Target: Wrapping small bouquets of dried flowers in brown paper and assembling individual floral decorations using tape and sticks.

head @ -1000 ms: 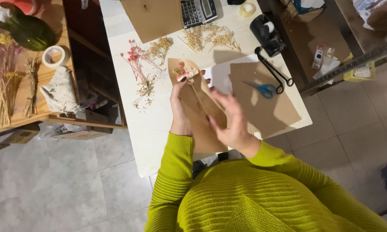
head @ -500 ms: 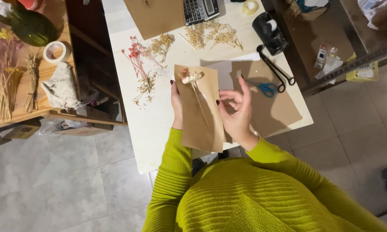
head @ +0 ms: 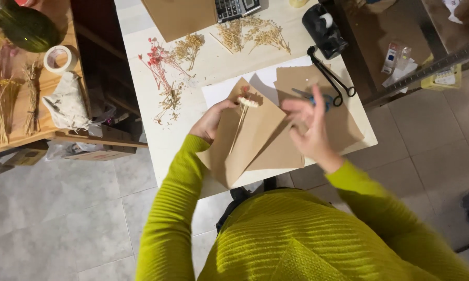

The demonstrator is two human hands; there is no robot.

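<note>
The left hand (head: 209,120) grips the left edge of a brown paper sheet (head: 250,136), fingers curled around and behind it, thumb on the front, so the hand is closed on the paper. The sheet is lifted off the white worktop (head: 193,104) and turned cornerwise: one corner points to the far side, just beside a sheet of white paper (head: 229,88), and the opposite corner points near and left, over the worktop's near edge. Its long axis runs from far right to near left.

A dried flower stem (head: 240,122) lies on the face of the sheet, pale head at the far end near the top corner, thin stalk slanting down toward the near left (close to the sheet's own long axis).

The right hand (head: 308,127) hovers to the right of the sheet with fingers spread and loosely bent, blurred; it holds nothing that can be made out, and whether a fingertip touches the paper's right edge cannot be told. Beneath and beyond it lies a second brown sheet (head: 344,122) flat on the worktop, with blue-handled scissors (head: 312,98) and long black shears (head: 331,78) on it.

Farther off, red dried sprigs (head: 156,65) and pale beige sprigs (head: 255,36) are strewn on the worktop.
</note>
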